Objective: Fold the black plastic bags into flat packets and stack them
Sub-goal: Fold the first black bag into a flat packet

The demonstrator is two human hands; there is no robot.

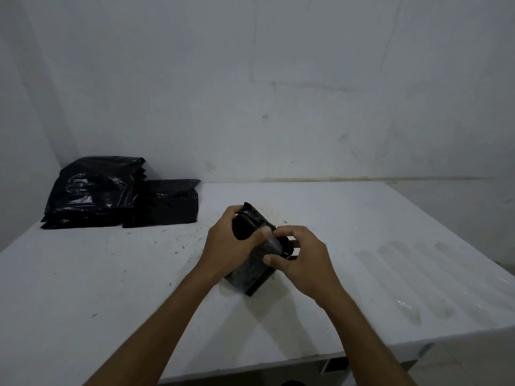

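A small folded black plastic bag [252,270] stands on edge on the white table [111,274] at the middle of the view. My left hand [227,240] grips its upper left part, fingers curled round the top. My right hand [302,259] pinches the bag's right edge between thumb and forefinger. A clear shiny strip, perhaps tape, shows on the bag under my right thumb. At the far left, against the wall, lies a stack of black bags [92,190], with a flatter black packet [170,203] beside it on the right.
The table meets the wall at the back and in the left corner. Its front edge runs below my forearms, and its right edge slants off at the right. Faint clear strips [404,277] lie on the right part of the table.
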